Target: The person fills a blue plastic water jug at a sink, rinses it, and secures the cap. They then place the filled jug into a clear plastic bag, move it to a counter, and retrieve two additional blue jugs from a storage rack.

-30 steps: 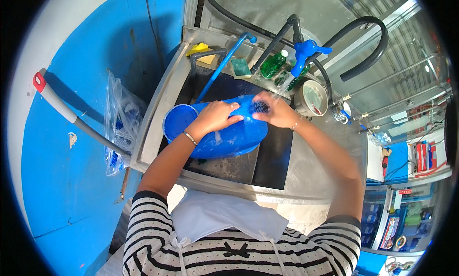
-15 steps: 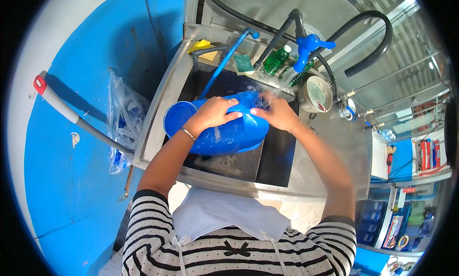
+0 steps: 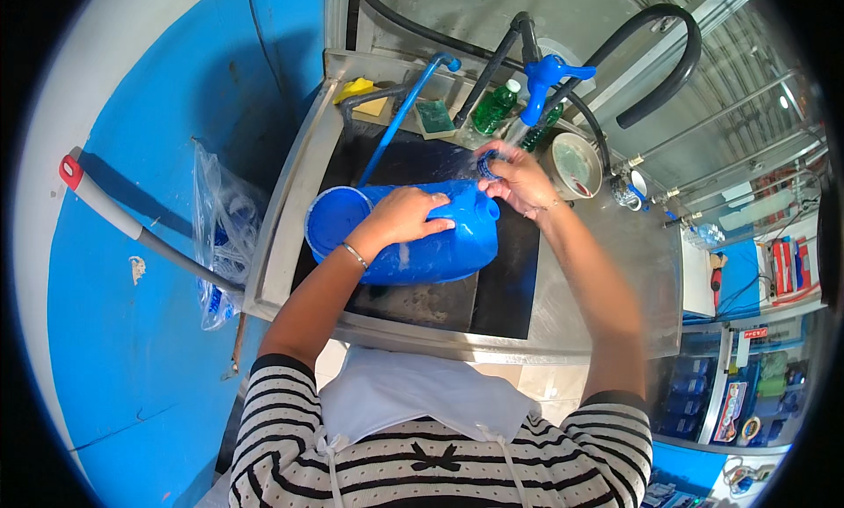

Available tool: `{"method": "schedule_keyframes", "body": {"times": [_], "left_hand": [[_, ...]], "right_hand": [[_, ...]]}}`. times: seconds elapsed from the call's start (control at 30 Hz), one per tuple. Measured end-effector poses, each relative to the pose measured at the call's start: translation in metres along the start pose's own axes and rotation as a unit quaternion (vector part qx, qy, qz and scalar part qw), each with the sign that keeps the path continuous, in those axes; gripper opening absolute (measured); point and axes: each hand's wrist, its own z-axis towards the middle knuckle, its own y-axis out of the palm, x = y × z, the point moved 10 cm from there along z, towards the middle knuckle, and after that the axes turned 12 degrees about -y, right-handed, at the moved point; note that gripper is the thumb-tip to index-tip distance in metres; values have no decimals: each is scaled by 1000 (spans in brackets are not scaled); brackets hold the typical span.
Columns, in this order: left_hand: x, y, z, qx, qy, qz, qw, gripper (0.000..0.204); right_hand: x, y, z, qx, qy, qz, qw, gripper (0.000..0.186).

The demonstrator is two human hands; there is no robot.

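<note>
A blue plastic jug (image 3: 440, 253) lies on its side over the sink, wet on its surface. Its bare neck (image 3: 494, 210) points to the right. My left hand (image 3: 406, 216) grips the top of the jug, thumb and fingers spread across it. At the jug's left end shows a round blue rim (image 3: 338, 219); whether it belongs to the jug I cannot tell. My right hand (image 3: 519, 175) pinches a small ribbed dark-blue cap (image 3: 489, 164) just above the neck. Water runs down near the right hand from the tap with a blue handle (image 3: 547, 81).
Along the sink's back ledge are a yellow cloth (image 3: 355, 91), a green sponge (image 3: 433, 118) and green bottles (image 3: 496, 109). A metal bowl (image 3: 573, 167) stands right of them. A blue pipe (image 3: 406, 112) slants into the sink (image 3: 290, 182). A plastic bag (image 3: 227, 235) hangs at the left.
The cap has come off the jug's neck and up in my right hand, leaving the neck uncovered. My left hand has stayed on the jug. The view has shifted slightly.
</note>
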Motion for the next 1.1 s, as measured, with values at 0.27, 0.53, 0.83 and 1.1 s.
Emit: {"method": "schedule_keyframes", "body": {"times": [0.27, 0.53, 0.83, 1.1], "left_hand": [[-5, -10, -8, 18, -26, 2, 999, 44], [-18, -18, -13, 55, -40, -13, 998, 43], [0, -10, -10, 20, -21, -7, 1000, 42], [12, 2, 8, -8, -13, 27, 1000, 46]], "right_hand": [[15, 11, -18, -78, 110, 219, 966, 42], [-16, 13, -27, -143, -144, -408, 890, 40], [14, 0, -13, -134, -49, -628, 765, 28], [-10, -3, -28, -168, -155, -540, 810, 33]]}}
